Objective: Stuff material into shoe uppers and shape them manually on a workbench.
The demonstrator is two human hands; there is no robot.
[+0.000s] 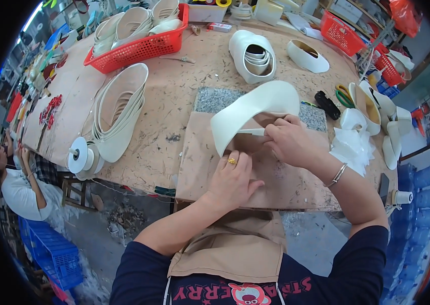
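A white shoe upper (pixel 260 99) stands curved on a brown board (pixel 199 178) in front of me. My left hand (pixel 231 180), with a gold ring, is at its near left edge, fingers bent against that edge and the thumb apart. My right hand (pixel 290 141), wearing a bracelet, is closed in a pinch on a narrow pale strip (pixel 252 131) inside the upper's opening. I cannot tell whether the strip is separate or part of the upper. Beneath the board's far side lies a speckled grey stone slab (pixel 220 96).
Stacked uppers (pixel 121 114) lie left; more fill a red basket (pixel 138 53). Beyond the slab are further uppers (pixel 253 55). At right are a black object (pixel 328 105), green-handled scissors (pixel 344 95) and crumpled white material (pixel 352 145). Thread spools (pixel 82 157) sit near the left edge. Another person (pixel 26 188) sits far left.
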